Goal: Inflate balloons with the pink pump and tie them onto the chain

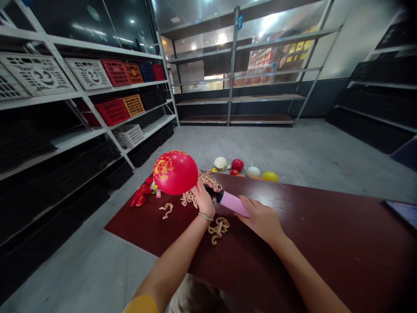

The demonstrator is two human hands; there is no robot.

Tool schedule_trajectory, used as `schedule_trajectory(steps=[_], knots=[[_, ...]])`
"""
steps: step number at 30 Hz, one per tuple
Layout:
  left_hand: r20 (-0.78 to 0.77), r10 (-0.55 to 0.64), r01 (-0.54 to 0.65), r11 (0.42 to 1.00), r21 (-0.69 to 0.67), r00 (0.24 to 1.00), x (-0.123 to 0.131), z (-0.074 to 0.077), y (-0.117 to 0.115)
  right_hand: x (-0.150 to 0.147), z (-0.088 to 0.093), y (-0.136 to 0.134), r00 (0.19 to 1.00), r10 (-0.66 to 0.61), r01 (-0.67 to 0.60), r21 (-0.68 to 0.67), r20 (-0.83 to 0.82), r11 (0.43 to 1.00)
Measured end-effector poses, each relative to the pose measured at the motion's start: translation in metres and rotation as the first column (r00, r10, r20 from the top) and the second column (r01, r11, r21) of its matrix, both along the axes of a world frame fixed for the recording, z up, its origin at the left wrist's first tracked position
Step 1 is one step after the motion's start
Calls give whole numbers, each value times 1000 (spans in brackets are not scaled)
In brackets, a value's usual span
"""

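Where the red balloon (175, 172) sits inflated just left of frame centre, its neck is on the black nozzle of the pink pump (232, 202). The left hand (204, 199) has its fingers closed round that joint. The right hand (260, 219) is wrapped shut on the pump's rear end, low over the dark surface (325, 226). The balloon looks feather-light, thin-skinned and easily burst, so its neck seems the safest hold. The pump barrel looks stiff.
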State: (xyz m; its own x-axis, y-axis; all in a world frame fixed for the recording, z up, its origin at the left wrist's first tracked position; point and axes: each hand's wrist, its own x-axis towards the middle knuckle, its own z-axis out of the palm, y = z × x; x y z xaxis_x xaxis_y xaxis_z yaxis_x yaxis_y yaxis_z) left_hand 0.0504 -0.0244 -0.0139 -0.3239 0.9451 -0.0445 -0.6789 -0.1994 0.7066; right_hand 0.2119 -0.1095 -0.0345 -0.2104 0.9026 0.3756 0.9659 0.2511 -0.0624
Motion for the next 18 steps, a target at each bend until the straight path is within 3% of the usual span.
schedule_trajectory(steps=[8, 13, 18], knots=[[36, 80, -79, 997, -13, 996, -43, 7, 23, 29, 0, 6, 997, -48, 45, 60, 52, 997], [13, 52, -51, 999, -18, 999, -53, 8, 26, 33, -1, 7, 996, -75, 72, 60, 45, 996], [-58, 125, -125, 992, 0, 990, -62, 12, 32, 35, -4, 9, 992, -109, 107, 35, 68, 994]])
